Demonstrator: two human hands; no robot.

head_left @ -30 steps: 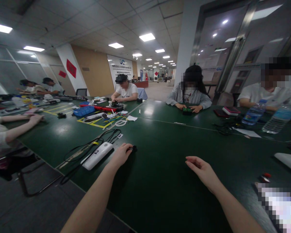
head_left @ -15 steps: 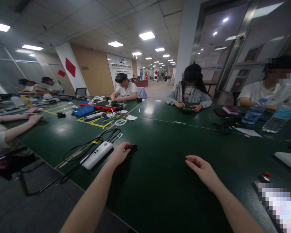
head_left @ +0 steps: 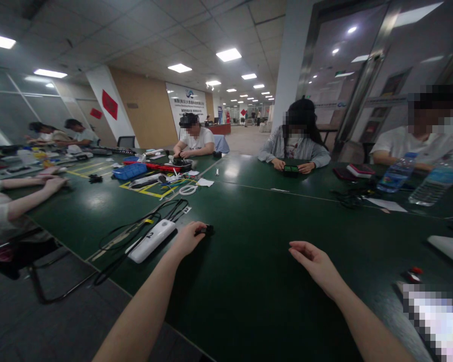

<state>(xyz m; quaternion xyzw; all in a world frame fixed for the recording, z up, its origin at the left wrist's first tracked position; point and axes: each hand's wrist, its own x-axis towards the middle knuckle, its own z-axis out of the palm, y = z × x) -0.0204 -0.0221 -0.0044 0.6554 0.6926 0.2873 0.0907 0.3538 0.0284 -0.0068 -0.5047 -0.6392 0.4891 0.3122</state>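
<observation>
My left hand (head_left: 189,239) is closed on a small black object (head_left: 209,230) just above or on the green tabletop (head_left: 245,281). Its far end sticks out past the fingertips; the rest is hidden, and its kind is too small to tell. To the right, my right hand (head_left: 309,256) rests with loosely curved fingers, the thumb a little apart and nothing between them. Beside my left wrist lies a white power bank-like box (head_left: 153,241) marked "2", with black cables (head_left: 136,226) looped around it.
A blue basket (head_left: 129,171) stands among tools and coloured wires at the far left. Water bottles (head_left: 396,173) stand at the right, near black cables (head_left: 349,198). A small red-topped item (head_left: 414,274) lies at the near right. Several people sit around the table.
My left fingers have shifted slightly around the small black object, and more of it shows between them. My right hand has stayed in place.
</observation>
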